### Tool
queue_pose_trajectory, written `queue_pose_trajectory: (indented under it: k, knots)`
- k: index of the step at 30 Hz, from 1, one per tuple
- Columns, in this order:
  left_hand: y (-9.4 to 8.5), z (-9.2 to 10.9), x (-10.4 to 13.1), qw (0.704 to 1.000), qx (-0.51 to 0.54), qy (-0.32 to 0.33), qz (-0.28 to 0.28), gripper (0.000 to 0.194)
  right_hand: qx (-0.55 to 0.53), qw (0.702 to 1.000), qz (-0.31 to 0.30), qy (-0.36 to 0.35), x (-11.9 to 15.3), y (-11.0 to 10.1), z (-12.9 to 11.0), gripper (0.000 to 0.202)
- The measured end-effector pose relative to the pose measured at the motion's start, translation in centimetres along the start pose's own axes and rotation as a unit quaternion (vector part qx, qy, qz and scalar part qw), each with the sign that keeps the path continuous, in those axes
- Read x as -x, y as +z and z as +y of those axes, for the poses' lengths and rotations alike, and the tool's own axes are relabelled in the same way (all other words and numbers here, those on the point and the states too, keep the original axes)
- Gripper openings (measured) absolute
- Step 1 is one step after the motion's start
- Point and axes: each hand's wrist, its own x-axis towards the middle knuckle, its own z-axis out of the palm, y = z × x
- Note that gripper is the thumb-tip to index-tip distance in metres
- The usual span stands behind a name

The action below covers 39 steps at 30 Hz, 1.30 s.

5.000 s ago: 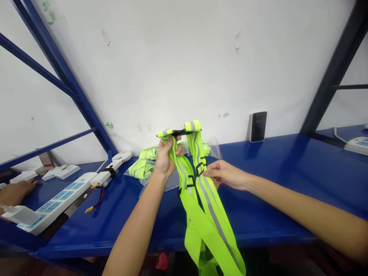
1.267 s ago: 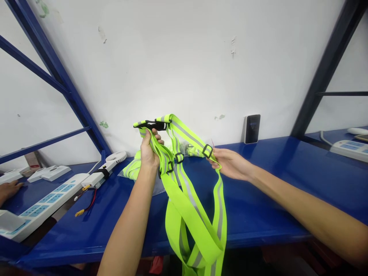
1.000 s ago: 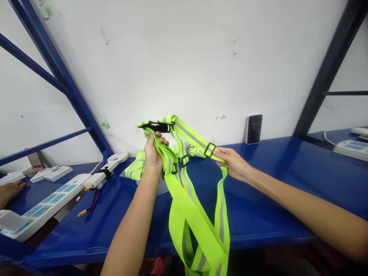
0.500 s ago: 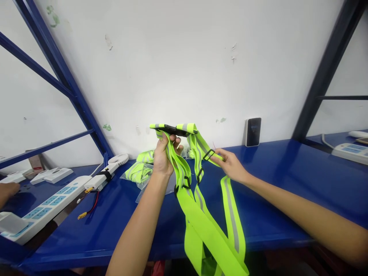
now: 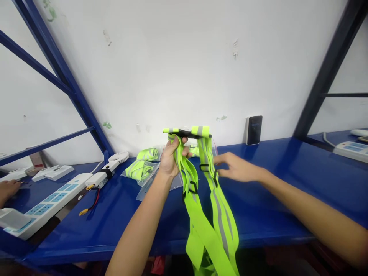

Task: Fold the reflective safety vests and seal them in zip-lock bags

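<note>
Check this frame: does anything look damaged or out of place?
The white wall is blemished, with a peeled-looking patch and greenish marks breaking its plain surface. The yellow-green straps in the left hand show no obvious damage.

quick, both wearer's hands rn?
Left hand: closed, holding the yellow-green reflective strapping just below the black buckle.
Right hand: loosely curled at the strapping's right edge; can't tell whether it grips.

green straps [image 5: 198, 216]: cut off by bottom edge | device screen [image 5: 254, 130]: unreadable
</note>
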Motion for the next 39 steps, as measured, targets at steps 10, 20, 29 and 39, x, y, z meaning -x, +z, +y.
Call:
queue_pose_trajectory:
  k: [10,20,29,39]
  knots:
    - [-0.3,-1.7,0.2,0.996,-0.009,-0.026,-0.081,0.024,-0.052,0.994,0.047,-0.082,-0.1,0.2,-4.9,0.061]
    - [-0.1,-2.8,0.4,0.998,0.051,-0.044,-0.017,0.021,-0.190,0.976,0.063,-0.089,-1.7,2.2,-0.6,0.054]
    - [0.0,-2.3,0.4,0.997,0.056,-0.047,-0.013,0.018,-0.405,0.913,0.009,0.049,-1.5,2.5,0.5,0.053]
    - [0.6,-3.9,1.0,0.995,-0.003,-0.074,-0.062,0.024,-0.241,0.957,0.162,-0.019,-1.5,3.4,-0.1,0.029]
